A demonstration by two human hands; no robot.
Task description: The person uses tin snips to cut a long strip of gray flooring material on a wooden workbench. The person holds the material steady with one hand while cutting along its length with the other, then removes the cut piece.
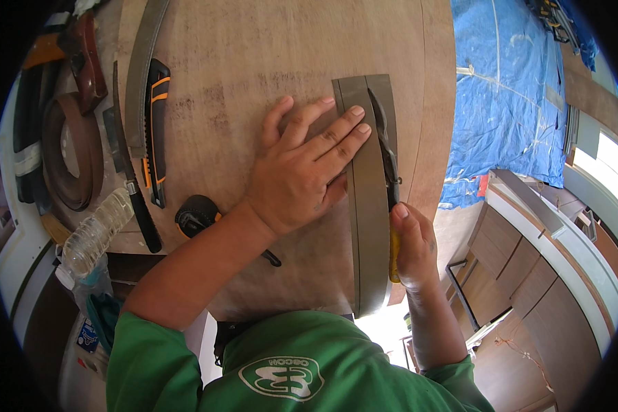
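Note:
A flat grey-brown strip (368, 226) runs lengthwise over the wooden board, its near end by my shirt. My left hand (299, 161) lies on it with the fingers spread, two fingertips pressing the strip and the others resting on the wood. In my right hand (413, 244) is a pair of snips (387, 144) with a yellow handle and dark blades. The blades lie lengthwise on the right part of the strip, pointing away from me. My fingers are wrapped round the handle, thumb on top; the fingers underneath are hidden.
Left on the wooden board (254, 48) lie an orange-and-black utility knife (156, 130), a tape measure (198, 215), another strip (141, 75) and a black-handled blade (141, 206). A coiled brown strip (53, 151) and plastic bottle (96, 230) are farther left. Blue sheeting (508, 103) is at right.

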